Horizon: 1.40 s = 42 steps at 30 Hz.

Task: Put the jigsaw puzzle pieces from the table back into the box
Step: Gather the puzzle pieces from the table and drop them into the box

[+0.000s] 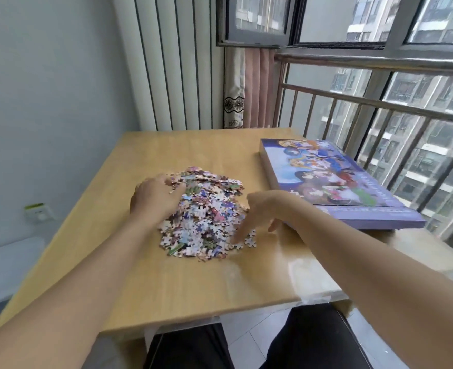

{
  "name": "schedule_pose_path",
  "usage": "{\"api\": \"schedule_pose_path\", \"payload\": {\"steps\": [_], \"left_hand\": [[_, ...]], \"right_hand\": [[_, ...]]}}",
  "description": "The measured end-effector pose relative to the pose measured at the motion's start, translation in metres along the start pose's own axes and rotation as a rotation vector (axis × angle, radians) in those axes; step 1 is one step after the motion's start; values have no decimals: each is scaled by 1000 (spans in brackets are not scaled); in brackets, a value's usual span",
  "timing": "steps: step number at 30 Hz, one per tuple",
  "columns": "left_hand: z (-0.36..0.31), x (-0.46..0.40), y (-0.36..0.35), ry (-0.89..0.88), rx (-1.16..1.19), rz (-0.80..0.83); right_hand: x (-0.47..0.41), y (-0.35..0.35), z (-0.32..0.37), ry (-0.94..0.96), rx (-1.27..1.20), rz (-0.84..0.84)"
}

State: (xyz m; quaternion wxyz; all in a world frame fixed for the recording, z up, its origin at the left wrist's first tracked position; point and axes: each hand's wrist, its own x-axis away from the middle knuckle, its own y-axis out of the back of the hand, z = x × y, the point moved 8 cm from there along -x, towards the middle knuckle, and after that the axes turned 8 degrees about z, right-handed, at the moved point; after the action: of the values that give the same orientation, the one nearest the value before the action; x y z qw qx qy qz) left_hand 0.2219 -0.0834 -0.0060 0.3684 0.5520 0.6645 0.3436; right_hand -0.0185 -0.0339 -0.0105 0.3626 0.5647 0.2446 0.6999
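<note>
A heap of small colourful jigsaw puzzle pieces (206, 217) lies in the middle of the wooden table (193, 288). My left hand (153, 197) rests on the heap's far left side, fingers curled into the pieces. My right hand (257, 211) hangs over the heap's right edge with fingers pointing down, the fingertips touching pieces near the front right. The purple puzzle box (334, 182), lid closed with a cartoon picture on top, lies flat on the table to the right of the heap, just behind my right wrist.
A metal railing (380, 107) and windows run along the table's right side. A curtain (249, 86) hangs at the far corner. A wall socket (40, 213) sits low on the left wall. My legs show under the table's near edge.
</note>
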Motion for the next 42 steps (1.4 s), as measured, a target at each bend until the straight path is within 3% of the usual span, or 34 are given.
{"api": "schedule_pose_path", "payload": {"steps": [3,8,12,16,21,31,42], "left_hand": [[28,15,-30,72,-35,97],[15,27,-51,-90,171,148],[5,29,-44,-161,314,82],[12,30,-39,-143,456,75],[18,31,-34,-190,556,55],[14,36,-33,-241,463,19],[9,35,-34,-281,543,60]], "right_hand": [[-8,-5,10,15,16,-77],[-19,-8,32,59,-317,-154],[-26,-5,43,30,-444,-142],[-32,-7,60,-3,-369,-58],[-49,-5,66,16,-399,-144],[-57,-8,52,67,-830,-133],[-56,-17,75,80,-875,-6]]}}
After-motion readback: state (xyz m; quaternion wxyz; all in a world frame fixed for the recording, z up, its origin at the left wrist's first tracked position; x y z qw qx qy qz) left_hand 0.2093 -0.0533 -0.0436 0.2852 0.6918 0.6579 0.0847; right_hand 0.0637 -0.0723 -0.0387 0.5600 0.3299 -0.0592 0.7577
